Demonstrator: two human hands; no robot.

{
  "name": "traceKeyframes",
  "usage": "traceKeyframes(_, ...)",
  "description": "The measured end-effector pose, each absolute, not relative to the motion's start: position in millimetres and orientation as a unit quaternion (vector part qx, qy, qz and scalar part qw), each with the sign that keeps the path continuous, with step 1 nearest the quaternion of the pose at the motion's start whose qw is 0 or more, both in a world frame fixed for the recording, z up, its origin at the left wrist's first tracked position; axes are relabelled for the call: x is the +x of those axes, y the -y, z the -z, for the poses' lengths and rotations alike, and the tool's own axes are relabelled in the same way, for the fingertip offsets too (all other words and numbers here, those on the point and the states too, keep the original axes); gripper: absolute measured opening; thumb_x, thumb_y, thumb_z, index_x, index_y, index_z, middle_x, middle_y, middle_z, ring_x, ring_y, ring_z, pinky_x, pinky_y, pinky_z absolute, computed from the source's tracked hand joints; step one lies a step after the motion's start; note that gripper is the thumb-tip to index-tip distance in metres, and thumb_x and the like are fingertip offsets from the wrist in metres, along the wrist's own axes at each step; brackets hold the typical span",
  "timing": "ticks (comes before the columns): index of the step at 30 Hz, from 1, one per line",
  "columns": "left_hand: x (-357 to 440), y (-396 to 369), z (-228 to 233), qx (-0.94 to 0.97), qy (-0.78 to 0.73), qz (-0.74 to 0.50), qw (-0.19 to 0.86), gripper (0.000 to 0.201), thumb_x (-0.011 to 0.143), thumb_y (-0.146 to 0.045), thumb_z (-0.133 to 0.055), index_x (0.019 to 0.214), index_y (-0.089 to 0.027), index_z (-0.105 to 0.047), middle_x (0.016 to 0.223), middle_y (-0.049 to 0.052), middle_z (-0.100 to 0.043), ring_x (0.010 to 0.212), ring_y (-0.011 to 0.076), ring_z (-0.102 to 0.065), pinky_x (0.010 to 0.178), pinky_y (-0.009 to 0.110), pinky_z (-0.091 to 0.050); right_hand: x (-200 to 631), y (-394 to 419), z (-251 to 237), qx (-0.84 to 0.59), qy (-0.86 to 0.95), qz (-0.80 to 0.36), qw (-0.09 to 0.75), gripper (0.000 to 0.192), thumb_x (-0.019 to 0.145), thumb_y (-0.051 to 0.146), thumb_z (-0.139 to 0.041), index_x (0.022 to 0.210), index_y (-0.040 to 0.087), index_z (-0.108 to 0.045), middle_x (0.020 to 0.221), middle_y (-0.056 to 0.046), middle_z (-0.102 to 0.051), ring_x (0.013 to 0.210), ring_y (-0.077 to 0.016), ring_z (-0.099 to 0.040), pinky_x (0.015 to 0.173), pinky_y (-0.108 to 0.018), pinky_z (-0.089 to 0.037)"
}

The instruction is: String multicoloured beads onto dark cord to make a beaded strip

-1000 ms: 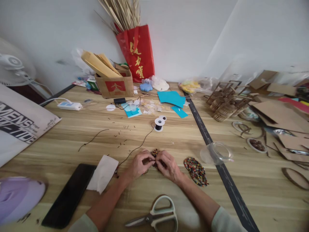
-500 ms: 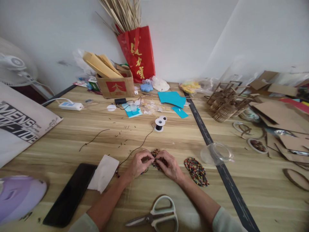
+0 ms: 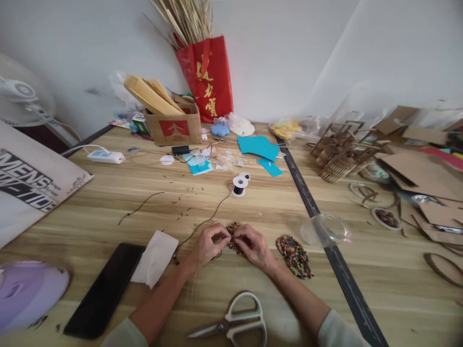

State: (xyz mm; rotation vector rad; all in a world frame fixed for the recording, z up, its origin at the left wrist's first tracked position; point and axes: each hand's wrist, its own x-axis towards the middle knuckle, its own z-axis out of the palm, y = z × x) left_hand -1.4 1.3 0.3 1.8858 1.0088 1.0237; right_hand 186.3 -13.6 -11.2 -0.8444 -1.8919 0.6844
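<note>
Both hands, left hand (image 3: 207,246) and right hand (image 3: 253,246), pinch together on a beaded piece (image 3: 234,238) at the near table (image 3: 253,202) edge, apparently threading cord (image 3: 202,222) from the spool (image 3: 238,185); next calls for drawing it snug.

Scissors (image 3: 235,324) before hands; bead pile (image 3: 293,255) right; phone (image 3: 103,291) left.

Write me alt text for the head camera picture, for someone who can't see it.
Two bare hands, left hand and right hand, meet over a small cluster of beads on a wooden table, pinching at a dark thread that runs to a spool. A bead pile lies right of them, scissors nearer the person.
</note>
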Motion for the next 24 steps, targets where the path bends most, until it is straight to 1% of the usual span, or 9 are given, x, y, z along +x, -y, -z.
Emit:
traceKeyframes(17,-1.5,-1.2,0.0,0.745,-0.391,-0.391,0.373,0.009,0.078,-0.015,-0.06,0.07,-0.017,-0.062,0.075,0.005,-0.065,0.074,0.0166,-0.06,0.071,0.028,-0.048,186.2,13.5,11.4,-0.338,0.765,-0.29,0.466,0.01,0.093,0.027,-0.054,0.094,0.02,-0.061,0.086,-0.007,-0.065,0.082,-0.0183,-0.062,0.074,-0.031,-0.052)
traceKeyframes(24,-1.4,-0.6,-0.8,0.747,-0.389,-0.389,0.373,0.009,0.078,-0.014,-0.06,0.07,-0.017,-0.062,0.074,0.005,-0.064,0.074,0.0167,-0.059,0.071,0.028,-0.048,186.6,13.8,9.7,-0.333,0.769,-0.291,0.461,0.009,0.093,0.024,-0.054,0.094,0.019,-0.062,0.088,-0.008,-0.065,0.083,-0.0186,-0.062,0.075,-0.032,-0.052)
